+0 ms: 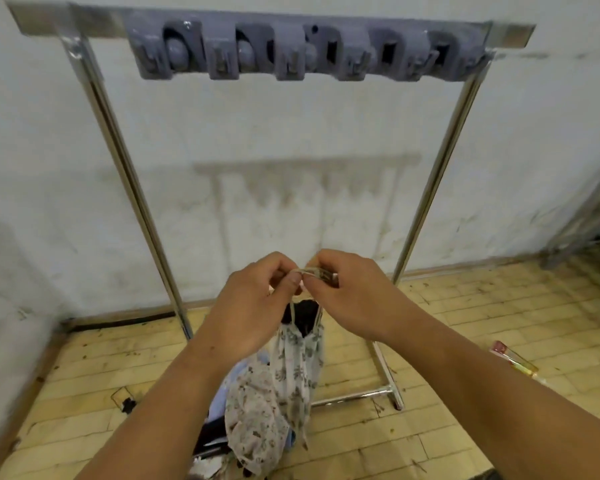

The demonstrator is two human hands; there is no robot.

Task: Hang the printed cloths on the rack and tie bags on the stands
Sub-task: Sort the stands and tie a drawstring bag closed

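A white cloth with a grey floral print [297,362] hangs from its thin strap, held up in front of me below the rack. My left hand [253,306] and my right hand [350,292] meet at the top of the strap, each pinching it between thumb and fingers. The metal rack [437,174] stands against the wall with a grey row of hook holders [305,50] across its top bar, well above my hands. A second printed cloth [253,414] lies bunched on a pile just below.
A pile of blue and dark fabric [219,434] lies on the yellow tiled floor by my forearms. The rack's base bar [357,396] runs along the floor at the right. A colourful wrapper [513,358] lies at the right. Another metal frame [582,220] leans at the far right.
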